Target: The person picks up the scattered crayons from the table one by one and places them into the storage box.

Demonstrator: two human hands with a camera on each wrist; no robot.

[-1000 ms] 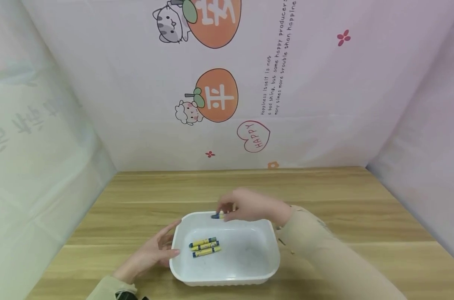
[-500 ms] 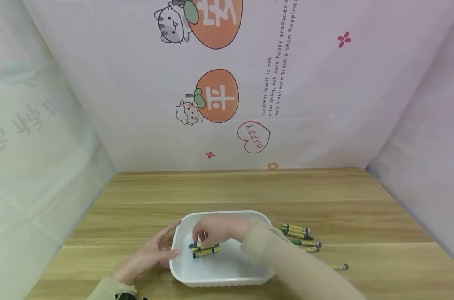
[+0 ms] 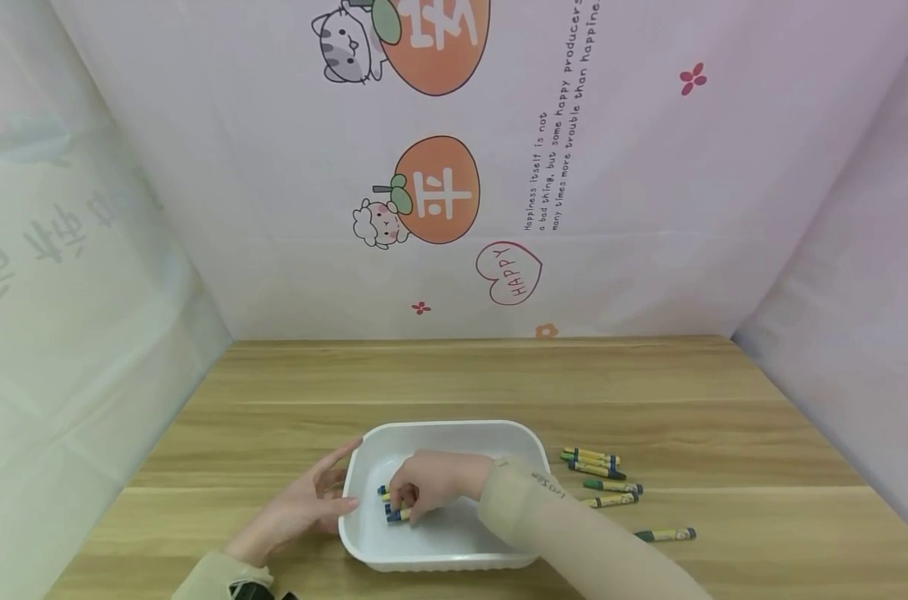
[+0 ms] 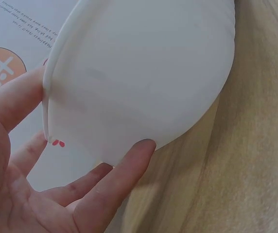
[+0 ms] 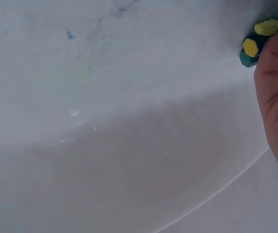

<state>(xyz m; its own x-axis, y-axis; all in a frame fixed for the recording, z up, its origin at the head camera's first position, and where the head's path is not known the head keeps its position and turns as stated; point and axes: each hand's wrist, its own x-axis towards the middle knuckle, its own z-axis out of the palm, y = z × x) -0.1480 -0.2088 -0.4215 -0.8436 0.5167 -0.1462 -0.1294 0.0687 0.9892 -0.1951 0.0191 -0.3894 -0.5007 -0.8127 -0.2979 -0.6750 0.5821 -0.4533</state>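
Observation:
A white plastic basin (image 3: 464, 542) stands on the table. My left hand (image 3: 303, 504) grips its left end, thumb over the rim; in the left wrist view the fingers (image 4: 124, 179) lie against the outer wall. Down inside the basin, my right hand (image 3: 434, 485) pinches a yellow-wrapped crayon with a dark blue end (image 3: 398, 516). More crayons (image 3: 383, 491) lie right beside those fingers, partly hidden by the hand. The right wrist view, at its upper right edge, shows crayon ends in yellow (image 5: 250, 47) and green (image 5: 247, 59) close to my fingertips.
Several loose crayons (image 3: 612, 500) lie on the wooden table (image 3: 333, 371) to the basin's right, and one crayon (image 3: 665, 535) sits apart nearer the front. A printed white cloth (image 3: 634, 275) stands behind the table, with white cloth at both sides too.
My right hand has moved from the basin's back rim, crayon in its fingers, down to the crayons inside, then slightly toward the front. The left hand stays at the basin's left end.

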